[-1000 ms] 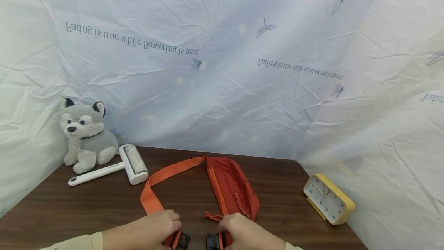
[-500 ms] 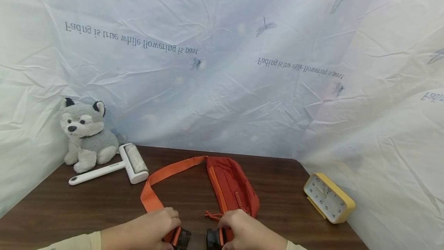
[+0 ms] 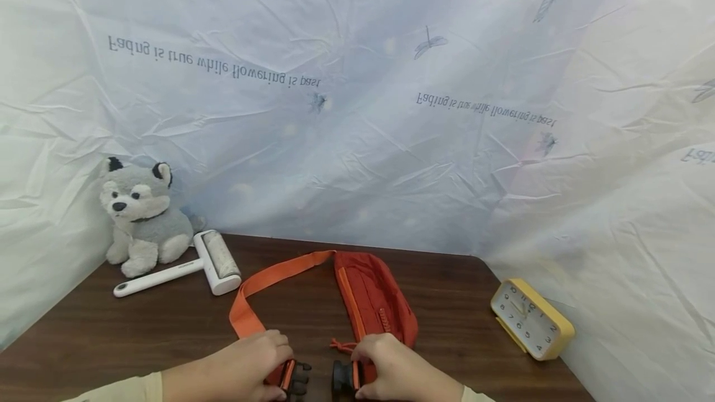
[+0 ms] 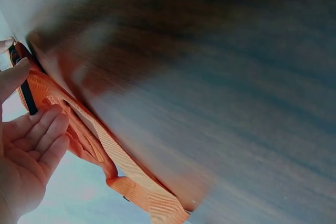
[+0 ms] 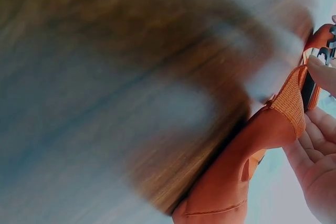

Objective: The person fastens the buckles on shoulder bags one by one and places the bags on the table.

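An orange-red waist bag [image 3: 380, 303] lies on the table, its orange strap [image 3: 244, 309] looping to the left. Between finger and thumb, my left hand [image 3: 237, 366] pinches the strap end at the black pronged buckle half [image 3: 300, 379]. Facing it, the black socket half [image 3: 342, 378] is pinched at its webbing by my right hand [image 3: 399, 372]. A small gap separates the two halves, and the prongs point toward the socket. In the left wrist view, the thumb and fingers [image 4: 47, 132] hold the strap end. The right wrist view has the bag's end beside the right fingers [image 5: 317, 135].
On the dark wooden table [image 3: 463, 327], a grey-and-white plush husky [image 3: 145, 219] sits at the back left. A white lint roller [image 3: 215, 262] lies before it. At the right stands a yellow alarm clock [image 3: 533, 320]. A pale printed curtain [image 3: 357, 141] hangs behind.
The pronged buckle half has turned in my left hand, so its prongs now show plainly. Both hands have shifted only slightly and still hold their buckle ends apart.
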Motion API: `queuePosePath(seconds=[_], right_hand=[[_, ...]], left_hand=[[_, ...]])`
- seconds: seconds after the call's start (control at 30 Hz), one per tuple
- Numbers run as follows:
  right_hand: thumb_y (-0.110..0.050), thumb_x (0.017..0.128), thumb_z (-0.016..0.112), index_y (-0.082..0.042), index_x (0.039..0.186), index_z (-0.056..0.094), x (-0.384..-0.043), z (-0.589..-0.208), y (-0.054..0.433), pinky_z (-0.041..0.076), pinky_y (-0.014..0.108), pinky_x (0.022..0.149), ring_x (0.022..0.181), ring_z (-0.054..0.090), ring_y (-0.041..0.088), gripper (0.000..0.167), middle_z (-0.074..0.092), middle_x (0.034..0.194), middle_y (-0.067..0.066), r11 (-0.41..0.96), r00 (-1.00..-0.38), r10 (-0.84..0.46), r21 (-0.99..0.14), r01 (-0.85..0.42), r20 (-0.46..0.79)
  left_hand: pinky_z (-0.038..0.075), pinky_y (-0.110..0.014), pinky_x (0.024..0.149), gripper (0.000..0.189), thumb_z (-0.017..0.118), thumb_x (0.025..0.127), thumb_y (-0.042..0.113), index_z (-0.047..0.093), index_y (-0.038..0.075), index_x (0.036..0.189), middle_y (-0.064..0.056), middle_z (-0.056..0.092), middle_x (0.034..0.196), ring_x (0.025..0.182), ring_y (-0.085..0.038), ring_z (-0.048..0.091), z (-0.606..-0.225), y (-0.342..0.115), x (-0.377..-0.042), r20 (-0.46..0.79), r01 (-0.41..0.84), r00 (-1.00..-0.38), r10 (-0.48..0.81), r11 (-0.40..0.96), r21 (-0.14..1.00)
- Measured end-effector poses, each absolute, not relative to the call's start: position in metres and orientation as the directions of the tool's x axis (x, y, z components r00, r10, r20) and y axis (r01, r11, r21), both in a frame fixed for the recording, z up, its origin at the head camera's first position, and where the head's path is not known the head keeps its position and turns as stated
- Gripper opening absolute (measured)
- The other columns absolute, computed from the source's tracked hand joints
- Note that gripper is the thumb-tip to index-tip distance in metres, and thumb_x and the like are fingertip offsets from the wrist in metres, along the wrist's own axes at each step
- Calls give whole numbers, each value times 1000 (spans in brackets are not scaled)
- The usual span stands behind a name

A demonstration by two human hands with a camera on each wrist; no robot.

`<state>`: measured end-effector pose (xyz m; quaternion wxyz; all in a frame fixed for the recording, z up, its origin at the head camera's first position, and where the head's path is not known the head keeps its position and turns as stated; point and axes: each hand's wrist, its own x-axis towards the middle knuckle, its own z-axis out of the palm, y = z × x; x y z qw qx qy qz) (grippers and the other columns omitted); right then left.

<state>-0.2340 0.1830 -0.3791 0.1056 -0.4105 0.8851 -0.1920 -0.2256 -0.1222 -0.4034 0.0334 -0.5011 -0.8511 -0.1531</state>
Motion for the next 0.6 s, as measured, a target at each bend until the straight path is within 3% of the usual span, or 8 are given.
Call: queuePosePath(seconds=[0.6], right_hand=[[-31, 78, 77, -17, 106, 66, -235, -379, 180, 46, 18, 65, 85, 52, -3, 32, 57, 98, -16, 578, -642, -766, -414, -703, 20]], left_hand=[[40, -17, 61, 34, 60, 89, 45, 63, 13, 101, 13, 52, 91, 78, 2, 44, -400, -118, -222, 279, 880, -472, 836, 428, 206]])
